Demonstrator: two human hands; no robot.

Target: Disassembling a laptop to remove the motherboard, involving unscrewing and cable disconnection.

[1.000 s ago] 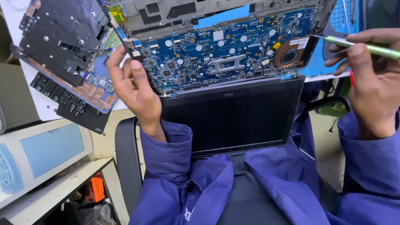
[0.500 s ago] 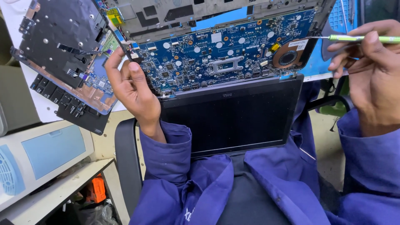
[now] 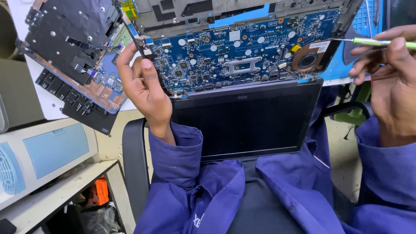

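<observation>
Gripping the left edge of the blue motherboard [image 3: 242, 54], the left hand [image 3: 145, 89] closes narrowly around it, thumb on top. The board lies in an opened laptop shell whose dark screen [image 3: 249, 119] hangs over the bench edge toward the lap. The right hand [image 3: 388, 69] pinches a green-handled screwdriver [image 3: 377, 42], its thin metal tip at the round copper fan [image 3: 307, 60]. A black keyboard panel [image 3: 69, 56] crowds the left side.
</observation>
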